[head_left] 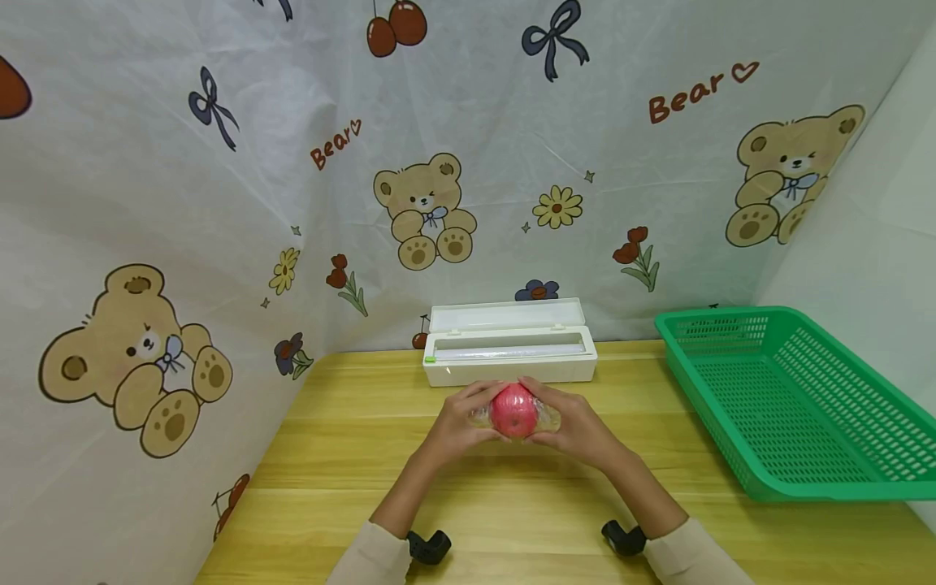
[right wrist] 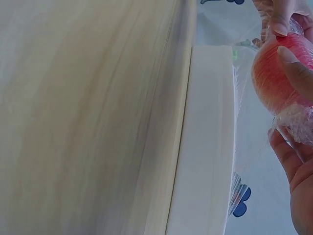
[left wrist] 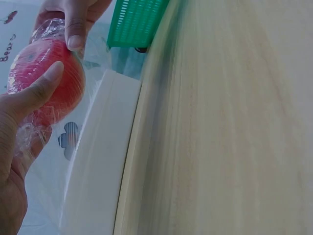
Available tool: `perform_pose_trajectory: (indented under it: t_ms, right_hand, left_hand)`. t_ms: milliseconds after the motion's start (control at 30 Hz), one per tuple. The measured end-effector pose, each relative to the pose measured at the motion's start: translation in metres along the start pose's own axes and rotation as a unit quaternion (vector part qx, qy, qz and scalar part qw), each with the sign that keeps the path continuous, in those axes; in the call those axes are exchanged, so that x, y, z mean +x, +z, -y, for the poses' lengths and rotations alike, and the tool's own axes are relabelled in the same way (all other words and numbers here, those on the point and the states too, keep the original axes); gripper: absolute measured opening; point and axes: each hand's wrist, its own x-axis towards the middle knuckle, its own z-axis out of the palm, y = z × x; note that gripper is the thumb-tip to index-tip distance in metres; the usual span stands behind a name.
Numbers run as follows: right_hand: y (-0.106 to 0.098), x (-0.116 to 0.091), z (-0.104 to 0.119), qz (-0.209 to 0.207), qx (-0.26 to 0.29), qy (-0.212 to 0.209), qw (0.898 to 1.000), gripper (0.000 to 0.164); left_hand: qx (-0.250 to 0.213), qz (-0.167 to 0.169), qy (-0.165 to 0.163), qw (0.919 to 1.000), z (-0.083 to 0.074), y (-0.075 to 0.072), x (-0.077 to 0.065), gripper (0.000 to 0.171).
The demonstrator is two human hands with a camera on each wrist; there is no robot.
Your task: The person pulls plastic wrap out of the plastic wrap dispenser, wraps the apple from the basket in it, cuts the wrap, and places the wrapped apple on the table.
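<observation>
Between the two hands, raised above the table, is a red apple point(head_left: 514, 411) wrapped in clear plastic film. My left hand point(head_left: 461, 418) grips its left side, thumb across the fruit and fingers curled behind it. On the other side my right hand point(head_left: 578, 422) holds it the same way. Bunched film point(left wrist: 30, 134) gathers at one end of the apple in the left wrist view, beside the left palm; more crumpled film point(right wrist: 296, 122) shows near the right palm. Behind the hands stands a white film dispenser box point(head_left: 512, 372), its lid point(head_left: 506, 315) raised and a roll of film point(head_left: 512, 352) inside.
A green perforated plastic basket point(head_left: 768, 479) sits on the right of the wooden table point(head_left: 351, 455). A white cloth point(head_left: 483, 106) printed with bears covers the wall behind and to the left. Each wrist wears a black device, such as the left one point(head_left: 430, 547).
</observation>
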Motion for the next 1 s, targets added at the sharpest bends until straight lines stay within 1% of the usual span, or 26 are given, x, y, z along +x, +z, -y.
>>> perform_pose_trajectory:
  t_ms: [233,533,733,1000]
  right_hand:
    - [0.0010,0.0002,0.0006,-0.015,0.007,-0.004,1.000,0.089]
    - [-0.0001,0.0014,-0.0010,-0.030,0.041,-0.012,0.999,0.088]
    - [-0.0036,0.0036,0.0019,-0.027,0.066,0.005,0.997,0.084]
    - [-0.0035,0.0022,0.0008,-0.027,0.080,0.022,0.996,0.082]
  left_hand:
    - [-0.014,-0.009,0.010,0.9998,0.0001,0.0010,0.0011,0.079]
    - [-0.030,-0.017,0.010,0.9993,-0.0021,0.0007,0.0010,0.080]
    - [-0.045,-0.014,0.002,0.9989,-0.0029,-0.0001,0.0016,0.081]
    - [-0.045,-0.007,-0.004,0.9989,-0.0024,0.0030,0.0019,0.082]
